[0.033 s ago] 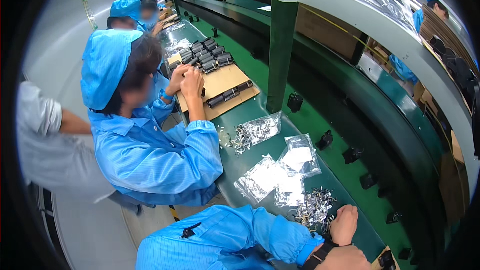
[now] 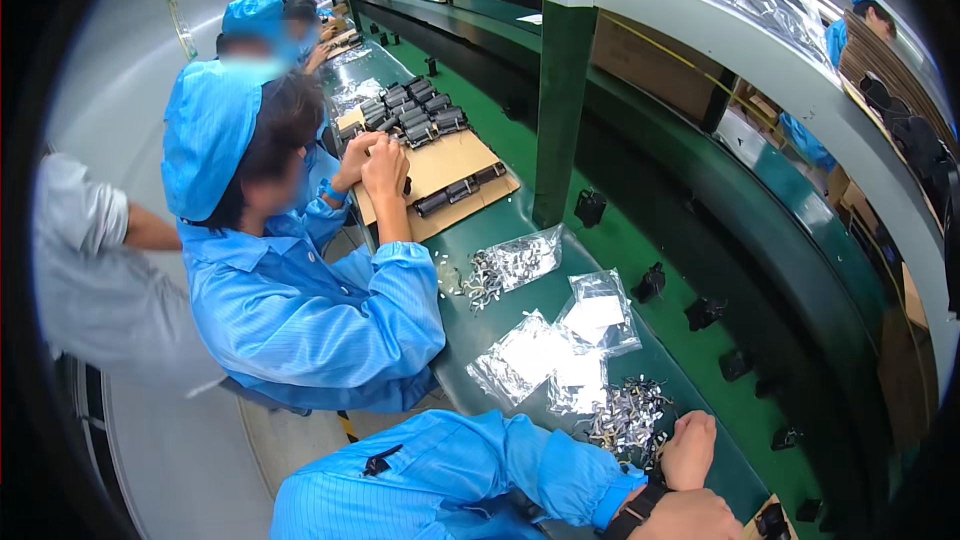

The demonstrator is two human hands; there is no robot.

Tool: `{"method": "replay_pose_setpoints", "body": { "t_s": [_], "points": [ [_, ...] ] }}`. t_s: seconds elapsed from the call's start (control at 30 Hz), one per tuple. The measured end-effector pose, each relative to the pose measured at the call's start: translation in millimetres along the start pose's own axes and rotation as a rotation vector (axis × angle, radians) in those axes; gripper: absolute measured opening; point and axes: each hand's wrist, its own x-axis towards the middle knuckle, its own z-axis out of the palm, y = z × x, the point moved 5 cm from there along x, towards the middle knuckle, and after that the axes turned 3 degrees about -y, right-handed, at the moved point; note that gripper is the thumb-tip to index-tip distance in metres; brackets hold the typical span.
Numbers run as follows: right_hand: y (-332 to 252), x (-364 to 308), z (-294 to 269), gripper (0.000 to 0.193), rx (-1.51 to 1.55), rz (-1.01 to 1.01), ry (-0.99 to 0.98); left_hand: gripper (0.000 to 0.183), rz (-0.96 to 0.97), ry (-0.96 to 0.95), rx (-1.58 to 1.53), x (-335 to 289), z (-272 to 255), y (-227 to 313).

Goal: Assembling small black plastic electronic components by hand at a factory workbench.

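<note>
At the lower right, my left hand (image 2: 692, 518) shows only its back, past a blue sleeve and a black wristwatch (image 2: 634, 512). Its fingers are hidden toward the lower edge. Just beyond it, my right hand (image 2: 691, 448) has its fingers curled closed beside a pile of small metal and dark strip-like parts (image 2: 626, 416). Whatever those fingers hold is hidden. Clear plastic bags (image 2: 516, 355) with pale contents lie against the pile on the green tabletop (image 2: 462, 332).
A co-worker in blue (image 2: 310, 310) sits to the left, hands over a cardboard sheet (image 2: 445, 162) bearing black cylindrical parts (image 2: 415, 110). Another bag of small parts (image 2: 525, 258) lies between us. Black pieces (image 2: 705, 312) line the green strip beyond. A post (image 2: 565, 110) rises at the table's far side.
My hands keep nearly the same place and pose. At the far left, the person in grey has shifted slightly.
</note>
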Motion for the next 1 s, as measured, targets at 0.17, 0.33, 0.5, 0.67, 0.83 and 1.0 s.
{"method": "replay_pose_setpoints", "body": {
  "t_s": [0.17, 0.33, 0.5, 0.67, 0.83, 1.0],
  "points": [
    [37, 16, -4, 0.012, 0.515, 0.102, -0.156, 0.032, -0.077, 0.010, 0.035, 12, -23, -20],
    [34, 1, -10, 0.027, 1.509, -0.016, 0.120, 0.026, -0.135, 0.113, 0.100, 16, -48, -36],
    [1, -21, -119, 0.023, 1.354, 0.082, 0.328, 0.031, -0.200, 0.441, 0.205, 23, -89, -52],
    [-22, -50, -170, 0.020, 0.303, -0.446, 0.826, 0.027, -0.526, -0.022, -0.202, 23, -81, -75],
    [-32, -49, -177, 0.032, 0.267, -0.447, 0.873, 0.021, -0.469, -0.070, -0.310, 23, -76, -58],
    [-22, -50, -179, 0.030, 0.447, -0.365, 0.801, 0.016, -0.559, 0.006, -0.427, 15, -69, -63]
  ]
}}
